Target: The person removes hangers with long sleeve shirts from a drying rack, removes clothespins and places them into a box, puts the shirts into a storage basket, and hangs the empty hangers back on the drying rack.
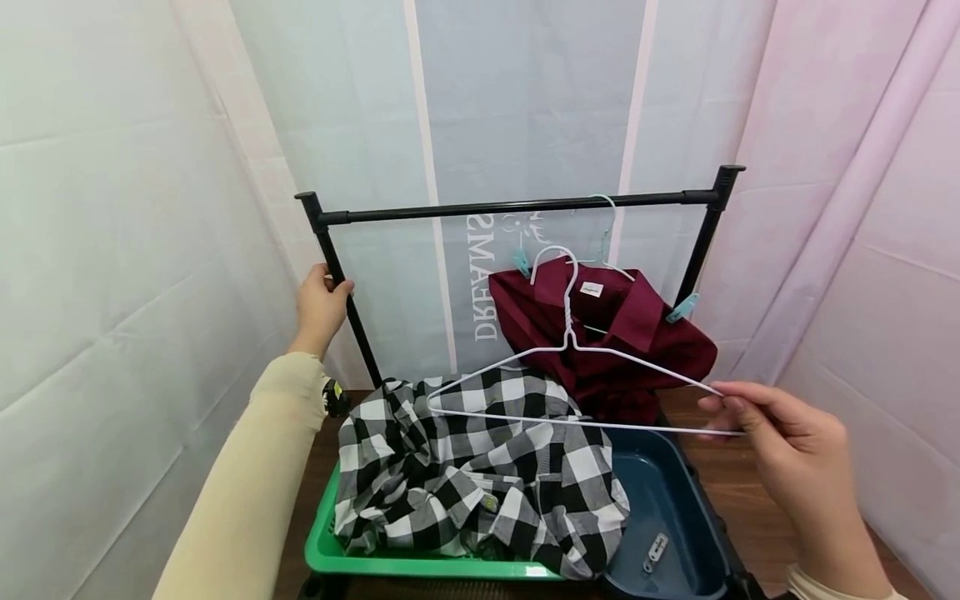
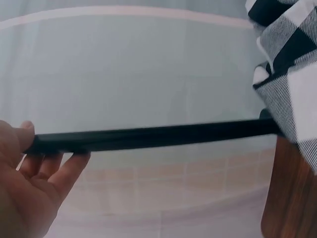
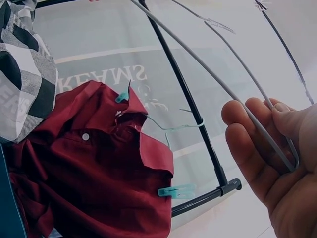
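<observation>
My right hand (image 1: 798, 454) grips one corner of a white wire hanger (image 1: 570, 342), held up in front of the clothes with its hook upward. In the right wrist view, the fingers (image 3: 245, 153) curl round the hanger's wire (image 3: 198, 62). My left hand (image 1: 318, 308) holds the left post (image 1: 362, 333) of a black clothes rack, its thumb and fingers on the bar in the left wrist view. A maroon shirt (image 1: 517, 308) hangs from the rack's top rail (image 1: 465, 210) on another hanger. Below, a black-and-white checked shirt (image 1: 480, 492) lies bunched in a green tray (image 1: 420, 568).
Light blue clothespins (image 1: 682, 308) are on the maroon shirt's shoulders. A dark blue tray (image 1: 637, 467) right of the green one holds a small grey clip (image 1: 656, 552). Brown wood (image 1: 738, 492) lies beneath. Pale curtains (image 1: 135, 250) stand on the left, back and right.
</observation>
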`<state>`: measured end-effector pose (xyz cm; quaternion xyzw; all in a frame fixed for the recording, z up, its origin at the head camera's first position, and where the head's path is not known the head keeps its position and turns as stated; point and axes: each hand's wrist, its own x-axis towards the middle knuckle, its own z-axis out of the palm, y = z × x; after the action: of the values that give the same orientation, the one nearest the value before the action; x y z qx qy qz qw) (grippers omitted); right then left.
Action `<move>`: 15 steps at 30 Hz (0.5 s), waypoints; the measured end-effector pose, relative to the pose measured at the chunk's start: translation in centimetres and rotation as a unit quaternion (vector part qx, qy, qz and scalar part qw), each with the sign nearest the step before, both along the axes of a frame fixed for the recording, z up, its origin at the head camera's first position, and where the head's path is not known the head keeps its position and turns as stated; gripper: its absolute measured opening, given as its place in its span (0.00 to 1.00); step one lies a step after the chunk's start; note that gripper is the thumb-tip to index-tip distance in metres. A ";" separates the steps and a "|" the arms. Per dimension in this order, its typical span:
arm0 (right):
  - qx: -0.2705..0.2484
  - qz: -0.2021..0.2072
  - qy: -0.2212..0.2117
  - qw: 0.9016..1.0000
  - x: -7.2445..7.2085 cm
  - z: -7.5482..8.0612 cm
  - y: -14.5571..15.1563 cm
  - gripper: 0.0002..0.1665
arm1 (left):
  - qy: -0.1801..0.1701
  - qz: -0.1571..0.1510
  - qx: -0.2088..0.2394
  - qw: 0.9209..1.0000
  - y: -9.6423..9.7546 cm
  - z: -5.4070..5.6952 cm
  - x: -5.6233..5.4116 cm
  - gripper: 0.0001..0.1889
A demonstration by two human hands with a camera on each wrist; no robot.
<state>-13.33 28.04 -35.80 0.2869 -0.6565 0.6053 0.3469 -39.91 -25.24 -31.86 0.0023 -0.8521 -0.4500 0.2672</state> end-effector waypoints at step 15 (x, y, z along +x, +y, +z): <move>0.088 -0.155 -0.041 0.983 -1.2 -0.7 -3.1 0.16 | -0.043 -0.024 -0.052 0.997 -0.3 0.1 0.3 0.14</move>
<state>-14.52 24.97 -36.53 0.1861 -0.7574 0.4954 0.3825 -39.61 -25.53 -31.80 -0.0130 -0.8847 -0.4113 0.2192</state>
